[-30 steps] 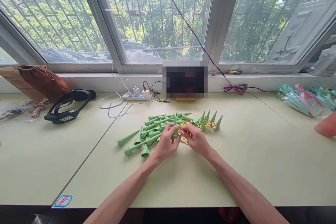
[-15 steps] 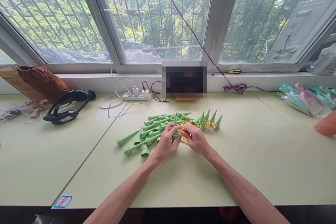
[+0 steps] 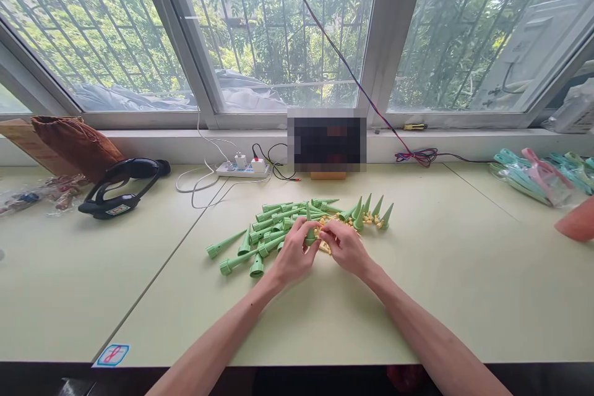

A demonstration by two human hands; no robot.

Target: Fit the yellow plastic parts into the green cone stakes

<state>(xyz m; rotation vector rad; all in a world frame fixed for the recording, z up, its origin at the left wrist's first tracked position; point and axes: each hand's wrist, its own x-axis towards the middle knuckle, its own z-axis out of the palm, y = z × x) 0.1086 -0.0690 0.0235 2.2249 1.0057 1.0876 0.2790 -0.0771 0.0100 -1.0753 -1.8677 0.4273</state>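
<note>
My left hand (image 3: 297, 252) is closed round a green plastic watering spike (image 3: 309, 213), held with its point up. My right hand (image 3: 344, 247) meets it from the right, thumb and fingers pinched at the spike's side on a small yellow valve piece, mostly hidden by the fingertips. Under and behind the hands lies a pile of small yellow valves (image 3: 326, 248). To the left many green spikes (image 3: 273, 218) lie heaped on their sides. Several spikes with yellow valves (image 3: 386, 216) stand upright to the right of the pile.
A power strip (image 3: 244, 167) with cables and a blurred screen (image 3: 327, 142) stand at the back. Black headgear (image 3: 121, 189) and a brown pouch (image 3: 74, 145) are at the left. Bagged pastel items (image 3: 533, 178) and an orange object (image 3: 576, 221) lie at the right of the table (image 3: 464, 297).
Both hands stay in almost the same place. The right fingertips have shifted slightly against the spike, and the yellow piece there is now less visible.
</note>
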